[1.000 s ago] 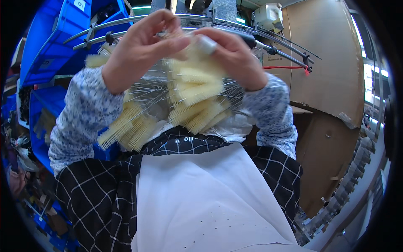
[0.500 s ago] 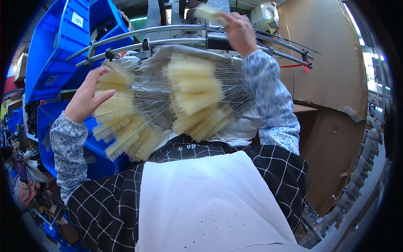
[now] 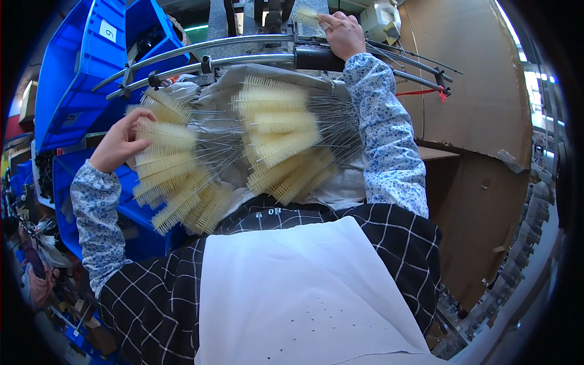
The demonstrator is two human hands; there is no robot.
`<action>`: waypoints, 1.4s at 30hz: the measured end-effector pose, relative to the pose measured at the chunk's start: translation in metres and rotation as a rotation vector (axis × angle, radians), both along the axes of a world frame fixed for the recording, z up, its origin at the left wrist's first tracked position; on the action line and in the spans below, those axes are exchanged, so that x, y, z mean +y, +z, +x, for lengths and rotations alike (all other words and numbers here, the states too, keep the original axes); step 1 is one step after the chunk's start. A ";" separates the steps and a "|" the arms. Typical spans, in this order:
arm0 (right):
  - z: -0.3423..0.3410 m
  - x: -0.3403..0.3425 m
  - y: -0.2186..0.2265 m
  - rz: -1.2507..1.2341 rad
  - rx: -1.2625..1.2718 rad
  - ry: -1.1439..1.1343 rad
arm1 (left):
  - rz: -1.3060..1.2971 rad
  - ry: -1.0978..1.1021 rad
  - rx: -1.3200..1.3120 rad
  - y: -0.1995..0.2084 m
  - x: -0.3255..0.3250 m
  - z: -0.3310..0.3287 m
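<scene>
Pale yellow bottle brushes with looped wire handles lie in two fanned piles, a left pile [image 3: 176,173] and a middle pile [image 3: 277,125], on a grey-white cloth [image 3: 228,82]. At the left pile, my left hand [image 3: 121,141] has its thumb and fingers closed around the bristle end of one brush [image 3: 167,135]. My right hand [image 3: 344,36] is raised beyond the metal rails, gripping another bottle brush [image 3: 305,16] by its wire side near the machine [image 3: 261,21]. Its bristles point left; the handle is mostly hidden by the hand.
Two curved metal rails [image 3: 255,59] cross in front of the machine. Blue bins [image 3: 76,79] stand at the left, with another blue bin [image 3: 143,228] lower down. Large cardboard [image 3: 468,79] lines the right side. A white container [image 3: 384,21] stands at the back right.
My left hand's spread fingers have closed on a brush in the left pile. My right hand has shifted slightly left and away, still holding its brush, which is less blurred now.
</scene>
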State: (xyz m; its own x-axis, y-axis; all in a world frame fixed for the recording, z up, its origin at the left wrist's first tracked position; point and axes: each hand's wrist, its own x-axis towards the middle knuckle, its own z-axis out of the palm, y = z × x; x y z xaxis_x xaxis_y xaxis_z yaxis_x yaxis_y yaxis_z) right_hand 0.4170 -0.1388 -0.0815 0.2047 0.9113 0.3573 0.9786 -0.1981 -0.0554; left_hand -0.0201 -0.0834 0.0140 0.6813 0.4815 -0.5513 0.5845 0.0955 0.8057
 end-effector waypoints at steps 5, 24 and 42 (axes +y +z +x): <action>-0.003 0.001 -0.001 0.006 0.005 0.011 | 0.115 0.035 -0.162 0.019 0.004 -0.005; 0.010 0.014 -0.013 0.191 -0.377 -0.144 | 0.541 0.107 -0.230 0.057 -0.007 -0.020; -0.011 0.011 -0.021 0.070 0.153 -0.160 | 0.748 0.234 -0.231 0.076 0.001 -0.050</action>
